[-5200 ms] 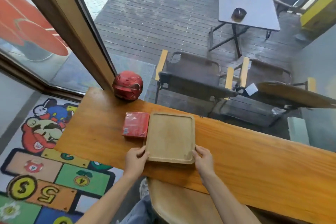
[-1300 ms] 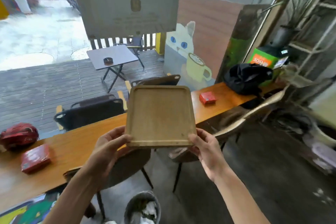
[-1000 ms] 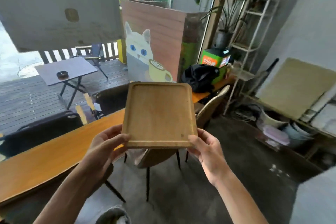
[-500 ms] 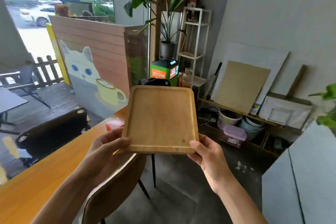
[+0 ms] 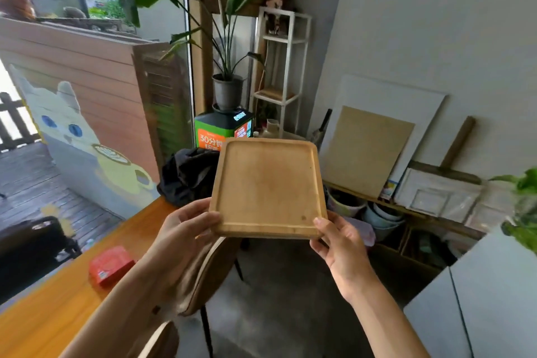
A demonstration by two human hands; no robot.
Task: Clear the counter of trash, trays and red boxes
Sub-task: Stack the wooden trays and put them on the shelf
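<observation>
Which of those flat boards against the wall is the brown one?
The smaller brown board, in front of the larger white panel that rises behind it; the framed white panels to their right are pale too.

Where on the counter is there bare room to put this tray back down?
The counter is bare between the red box and the black bag, and again nearer than the box. The bag crowds the far end. Both hands, left and right, hold the tray.
</observation>
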